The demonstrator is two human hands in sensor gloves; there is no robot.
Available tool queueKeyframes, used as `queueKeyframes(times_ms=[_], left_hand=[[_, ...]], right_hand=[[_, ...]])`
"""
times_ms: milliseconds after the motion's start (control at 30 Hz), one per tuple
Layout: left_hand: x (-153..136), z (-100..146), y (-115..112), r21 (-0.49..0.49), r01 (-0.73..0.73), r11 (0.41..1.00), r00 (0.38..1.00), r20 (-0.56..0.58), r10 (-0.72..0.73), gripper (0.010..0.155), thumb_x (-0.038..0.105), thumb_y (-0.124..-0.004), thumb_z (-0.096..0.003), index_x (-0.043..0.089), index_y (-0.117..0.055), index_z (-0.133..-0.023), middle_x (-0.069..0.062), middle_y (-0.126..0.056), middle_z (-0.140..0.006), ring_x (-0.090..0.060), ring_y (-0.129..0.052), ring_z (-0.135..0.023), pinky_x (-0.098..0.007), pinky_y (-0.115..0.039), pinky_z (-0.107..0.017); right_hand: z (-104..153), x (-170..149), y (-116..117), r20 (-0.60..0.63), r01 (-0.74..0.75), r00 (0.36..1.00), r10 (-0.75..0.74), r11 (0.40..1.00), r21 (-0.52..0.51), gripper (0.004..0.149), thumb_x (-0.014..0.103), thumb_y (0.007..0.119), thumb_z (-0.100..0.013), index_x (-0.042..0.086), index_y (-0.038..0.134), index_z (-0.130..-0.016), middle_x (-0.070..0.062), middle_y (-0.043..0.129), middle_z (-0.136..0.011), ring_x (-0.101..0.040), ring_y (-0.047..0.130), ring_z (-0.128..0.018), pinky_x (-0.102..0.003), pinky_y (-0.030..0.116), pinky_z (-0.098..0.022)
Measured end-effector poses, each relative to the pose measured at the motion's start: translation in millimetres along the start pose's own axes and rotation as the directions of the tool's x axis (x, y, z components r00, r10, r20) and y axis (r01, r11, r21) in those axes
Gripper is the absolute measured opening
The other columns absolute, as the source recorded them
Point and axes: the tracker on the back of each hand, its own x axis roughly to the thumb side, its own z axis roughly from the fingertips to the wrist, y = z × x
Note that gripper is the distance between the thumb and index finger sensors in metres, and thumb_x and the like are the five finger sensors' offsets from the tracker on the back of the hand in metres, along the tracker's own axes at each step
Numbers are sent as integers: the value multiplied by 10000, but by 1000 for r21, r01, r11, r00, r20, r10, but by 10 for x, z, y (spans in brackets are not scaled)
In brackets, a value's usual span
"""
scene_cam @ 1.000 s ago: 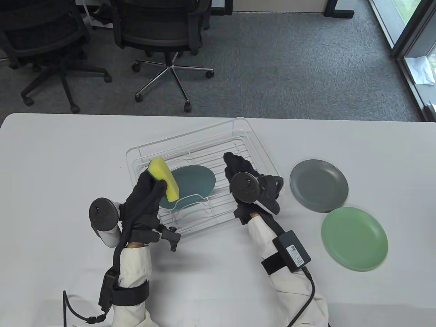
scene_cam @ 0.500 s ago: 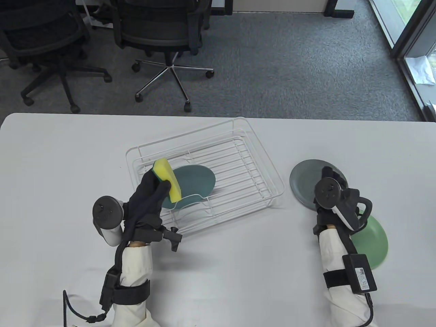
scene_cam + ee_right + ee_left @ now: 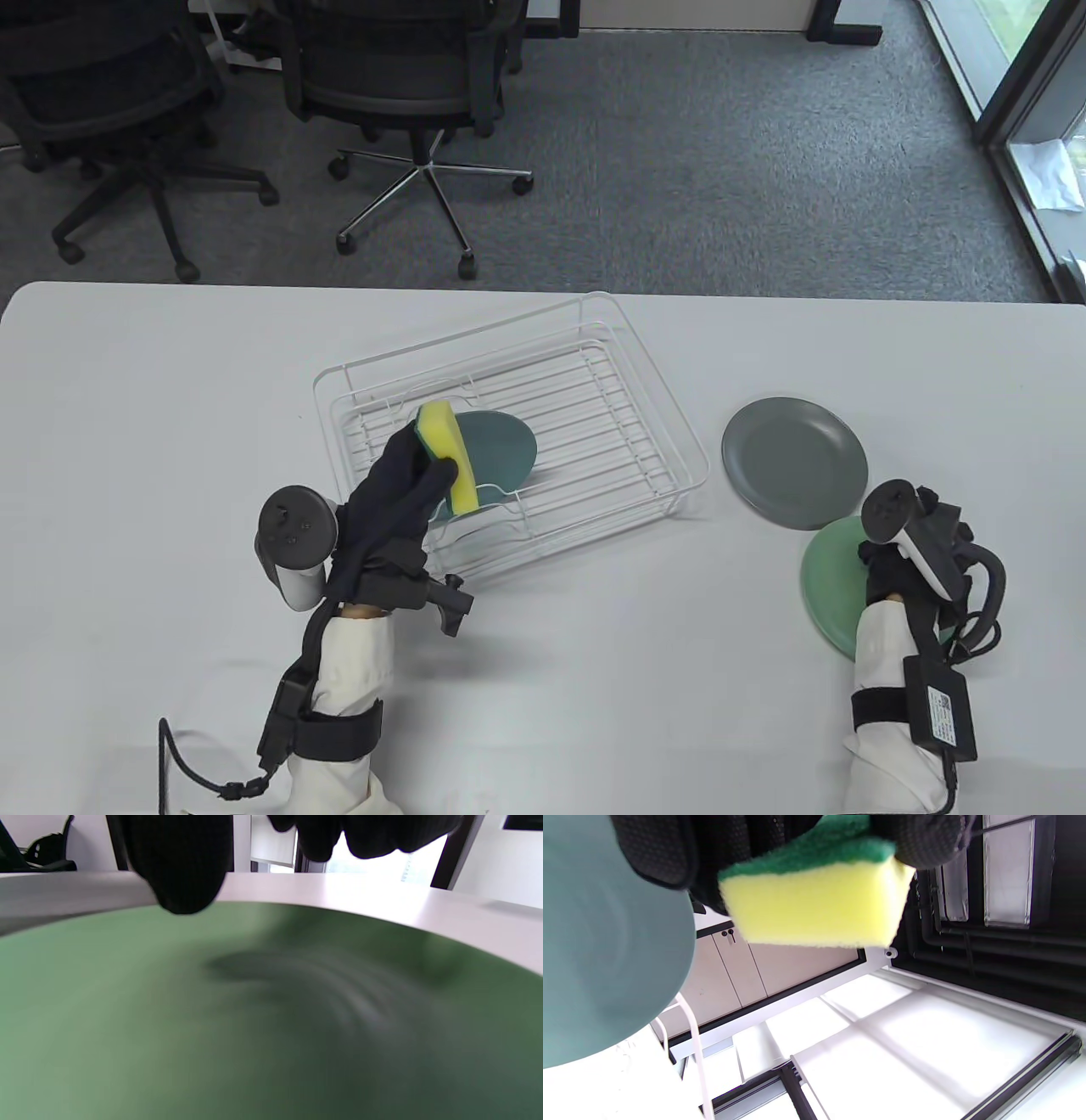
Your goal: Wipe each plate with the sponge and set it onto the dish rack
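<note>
1. My left hand [image 3: 399, 492] is pinching the sponge [image 3: 450, 458] over the dish rack [image 3: 670, 433], just beside the teal plate [image 3: 505, 441] leaning inside.
2. My right hand [image 3: 891, 577] hovers over the green plate [image 3: 827, 577]; fingers hidden, can't tell the grip.
3. The grey plate [image 3: 793, 463] sits right next to it.

grey carpet [image 3: 721, 170], black office chairs [image 3: 399, 76], white table [image 3: 127, 424], window at right [image 3: 1044, 102]
</note>
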Motion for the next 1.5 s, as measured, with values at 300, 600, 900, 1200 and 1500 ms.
queueKeyframes(times_ms=[300, 600, 900, 1200, 1500], left_hand=[[-15, -23, -251, -100, 70, 993, 998, 3, -70, 814, 522, -706, -514, -54, -619, -1083, -245, -823, -930, -421, -926, -759, -530, -825, -552], [22, -11, -328, -116, 85, 990, 996, 20, -83, 812, 522, -707, -513, -52, -622, -1081, -242, -827, -927, -419, -929, -755, -528, -827, -550], [106, 11, -566, -213, 190, 958, 982, 59, -181, 813, 522, -715, -509, -57, -636, -1074, -243, -839, -915, -415, -941, -737, -520, -838, -532], [119, 60, -897, -312, 292, 904, 956, 82, -281, 812, 524, -719, -506, -71, -655, -1055, -242, -860, -888, -401, -961, -697, -495, -859, -495], [200, 100, -1138, -305, 495, 814, 869, 153, -471, 793, 521, -731, -501, -49, -632, -1043, -234, -855, -874, -389, -959, -676, -483, -859, -477]], right_hand=[[-100, -173, 212, -48, 17, 999, -12, 994, 105, 904, 329, 780, -521, -101, 260, -1123, -407, 411, -1106, -642, 476, -942, -700, 492, -662], [-118, -207, 221, -61, 40, 998, -34, 993, 111, 852, 324, 782, -474, -117, 414, -1104, -421, 564, -996, -588, 634, -835, -708, 583, -619], [-76, -222, 165, -69, 120, 991, -112, 984, 131, 455, 264, 792, -454, 77, 784, -868, -189, 869, -729, -325, 908, -572, -515, 827, -451], [-45, -21, 41, 96, 423, 880, -465, 860, 284, 354, 226, 799, -461, 109, 841, -792, -188, 939, -649, -287, 965, -472, -459, 873, -371], [309, 480, -452, 282, 449, 811, -513, 854, 263, 355, 220, 806, -490, 63, 834, -807, -218, 941, -628, -287, 975, -440, -449, 880, -344]])
